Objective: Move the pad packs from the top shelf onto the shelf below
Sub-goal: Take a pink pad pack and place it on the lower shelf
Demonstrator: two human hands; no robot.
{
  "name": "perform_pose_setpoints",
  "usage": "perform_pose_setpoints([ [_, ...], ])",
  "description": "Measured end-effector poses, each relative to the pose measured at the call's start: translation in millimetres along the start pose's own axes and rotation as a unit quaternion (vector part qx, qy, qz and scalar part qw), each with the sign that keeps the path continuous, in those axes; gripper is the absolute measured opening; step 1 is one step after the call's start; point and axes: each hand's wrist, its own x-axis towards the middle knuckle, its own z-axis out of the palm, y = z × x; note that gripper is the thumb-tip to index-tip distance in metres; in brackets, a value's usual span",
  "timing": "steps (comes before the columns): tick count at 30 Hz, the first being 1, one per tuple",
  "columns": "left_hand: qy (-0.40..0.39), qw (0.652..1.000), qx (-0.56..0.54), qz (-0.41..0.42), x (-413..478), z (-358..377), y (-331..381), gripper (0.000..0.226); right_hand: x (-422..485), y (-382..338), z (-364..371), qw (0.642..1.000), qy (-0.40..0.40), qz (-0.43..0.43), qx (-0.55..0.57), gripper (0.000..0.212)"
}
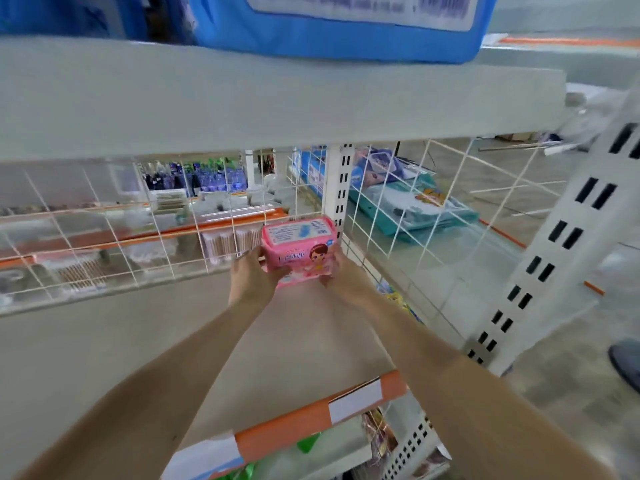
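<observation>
Both hands grip one pink pad pack point(299, 251) between them: the left hand point(254, 277) curls round its 9 o'clock end, the right hand point(341, 278) round its 3 o'clock end. The pack stands upright at the far 1 o'clock corner of the lower shelf point(156, 341), near the wire mesh back point(104, 244). A blue pack point(332, 36) lies on the top shelf point(277, 109) at 12 o'clock.

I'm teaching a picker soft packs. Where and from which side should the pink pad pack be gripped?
Best its two short ends, from the open shelf front, as the left hand and right hand do: the pink pad pack sits near the back mesh, broad face forward.
</observation>
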Motion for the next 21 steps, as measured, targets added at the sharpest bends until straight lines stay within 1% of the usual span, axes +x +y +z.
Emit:
perform_pose_setpoints([
  [2, -0.013, 1.000, 0.003, -0.008, 3, -3, 1, 0.052, -4, 0, -3, 1.000, -0.010, -0.011, 0.007, 0.059],
  [3, -0.018, 1.000, 0.008, -0.010, 1, -6, 2, 0.054, -8, -1, -5, 1.000, -0.011, -0.016, 0.016, 0.061],
  [5, -0.023, 0.999, 0.028, -0.011, -9, -14, 4, 0.067, -17, -5, -10, 0.999, -0.006, -0.026, 0.037, 0.072],
  [7, -0.029, 0.999, 0.043, -0.009, -23, -27, 5, 0.079, -31, -11, -17, 0.998, 0.009, -0.035, 0.045, 0.074],
  [8, -0.033, 0.998, 0.053, -0.002, -30, -36, 6, 0.080, -39, -15, -20, 0.998, 0.021, -0.040, 0.039, 0.075],
  [11, -0.061, 0.991, 0.102, 0.063, -53, -63, 13, 0.065, -65, -28, -28, 0.997, 0.050, -0.056, 0.005, 0.078],
  [13, -0.088, 0.981, 0.133, 0.115, -70, -81, 20, 0.062, -83, -42, -30, 0.997, 0.060, -0.056, -0.010, 0.078],
  [17, -0.114, 0.965, 0.128, 0.200, -98, -113, 35, 0.073, -116, -71, -31, 0.995, 0.073, -0.046, -0.047, 0.072],
  [21, -0.127, 0.950, 0.134, 0.250, -117, -137, 42, 0.080, -149, -91, -30, 0.989, 0.105, -0.032, -0.094, 0.071],
])
